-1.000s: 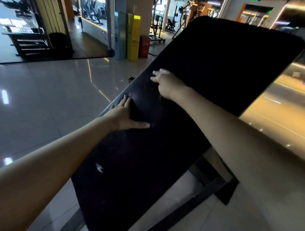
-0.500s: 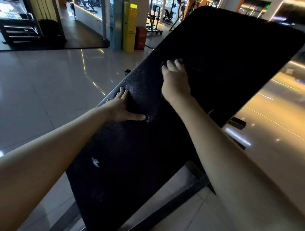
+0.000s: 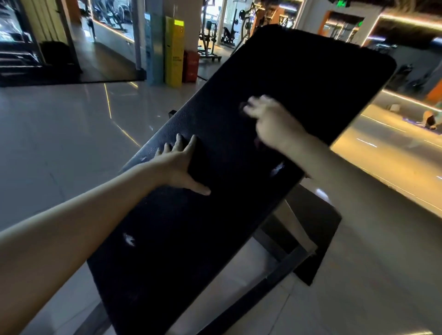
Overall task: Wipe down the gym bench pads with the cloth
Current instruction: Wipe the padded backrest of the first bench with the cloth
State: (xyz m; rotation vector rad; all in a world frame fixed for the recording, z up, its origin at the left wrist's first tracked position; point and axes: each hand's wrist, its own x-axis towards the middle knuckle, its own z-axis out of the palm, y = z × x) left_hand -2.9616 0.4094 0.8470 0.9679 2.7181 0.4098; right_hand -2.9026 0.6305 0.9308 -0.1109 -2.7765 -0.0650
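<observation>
My left hand [image 3: 178, 165] presses flat, fingers spread, on the black textured gym bench pad [image 3: 299, 83] under both hands. Beyond it to the right, my right hand [image 3: 270, 119] is blurred; I cannot tell its grip or the cloth. I'd overlap firm, even strokes.

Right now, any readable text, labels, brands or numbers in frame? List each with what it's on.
Nothing legible.
Yellow cabinet: small dark print on its front, too blurred to read.
Green ceiling sign: lit, too small and blurred to read.
Bench pad: no print visible.
</observation>
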